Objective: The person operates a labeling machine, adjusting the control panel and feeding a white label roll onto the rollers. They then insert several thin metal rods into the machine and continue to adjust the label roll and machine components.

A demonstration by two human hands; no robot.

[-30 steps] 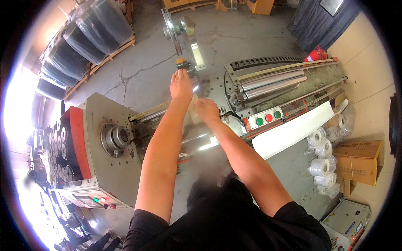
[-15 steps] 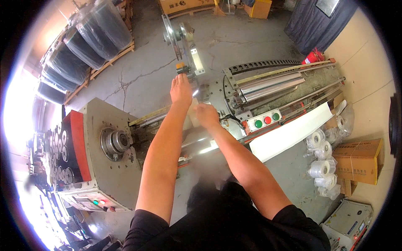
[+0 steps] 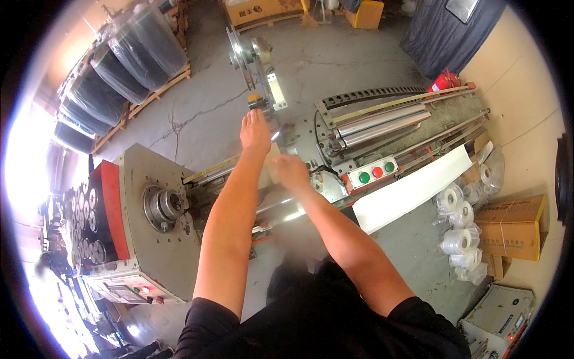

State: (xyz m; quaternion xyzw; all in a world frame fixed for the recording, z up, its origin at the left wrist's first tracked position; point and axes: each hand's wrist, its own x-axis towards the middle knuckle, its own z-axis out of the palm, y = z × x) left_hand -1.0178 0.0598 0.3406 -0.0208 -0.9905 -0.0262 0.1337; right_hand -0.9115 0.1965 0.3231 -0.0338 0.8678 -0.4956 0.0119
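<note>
My left hand (image 3: pixel 256 133) reaches far forward, its fingers closed together beside a dark fitting with an orange block (image 3: pixel 255 98) at the machine's arm. Whatever its fingertips grip is hidden. Nearer to me and to the right, my right hand (image 3: pixel 292 172) is curled into a loose fist, slightly blurred. Left of that fist is a pale tan piece (image 3: pixel 269 165), too unclear to name; contact with the fist cannot be made out. Below the hands lies a shiny roller (image 3: pixel 274 202) of the machine, partly covered by my forearms. A metal wheel (image 3: pixel 239 57) stands beyond my left hand.
A grey machine housing (image 3: pixel 161 239) with a round chuck (image 3: pixel 171 203) stands left. To the right are a button box (image 3: pixel 373 172), metal rollers (image 3: pixel 382 128) and a white curved sheet (image 3: pixel 412 191). Wrapped film rolls (image 3: pixel 457 241) and a cardboard box (image 3: pixel 508 230) stand farther right.
The view has shifted slightly. My right fist is a little nearer to me and more blurred, and more of the tan piece beside it shows. My left hand stays by the orange block.
</note>
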